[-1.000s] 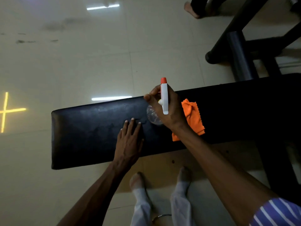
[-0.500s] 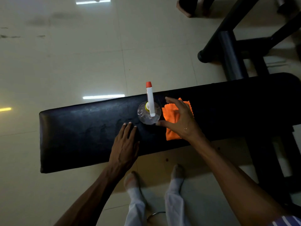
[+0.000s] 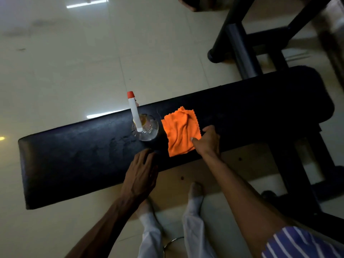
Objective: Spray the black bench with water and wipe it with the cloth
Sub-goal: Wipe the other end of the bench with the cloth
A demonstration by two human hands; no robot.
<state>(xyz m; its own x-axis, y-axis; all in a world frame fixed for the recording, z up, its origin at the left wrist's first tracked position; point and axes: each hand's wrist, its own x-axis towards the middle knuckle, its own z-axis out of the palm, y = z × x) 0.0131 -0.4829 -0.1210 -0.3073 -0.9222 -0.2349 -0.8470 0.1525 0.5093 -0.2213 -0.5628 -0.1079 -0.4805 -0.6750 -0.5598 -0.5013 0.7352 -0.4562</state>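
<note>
Two hands, one bench: spray step closed, cloth step opening

Item 1. Spray bottle (image 3: 144, 127): a second ago gripped in the right hand above the bench; now standing upright and free on the black bench (image 3: 74, 161), nozzle with orange tip pointing away from the person. Pale droplet marks show on the bench surface just left of it. Judgement: spraying is likely finished and wiping comes next.

Item 2. Orange cloth (image 3: 180, 133): lying crumpled on the bench, just right of the bottle and apart from it; unmoved over the last second.

Item 3. Right hand (image 3: 207, 141): has left the bottle and come to the cloth's right edge. Fingers (image 3: 195, 140) loosely bent, tips touching the edge of the fabric; a closed grasp is not yet evident.

Item 4. Left hand (image 3: 141, 174): still resting flat on the bench near its front edge, fingers straight and relaxed, holding nothing, close to the bottle but not touching it.
</note>
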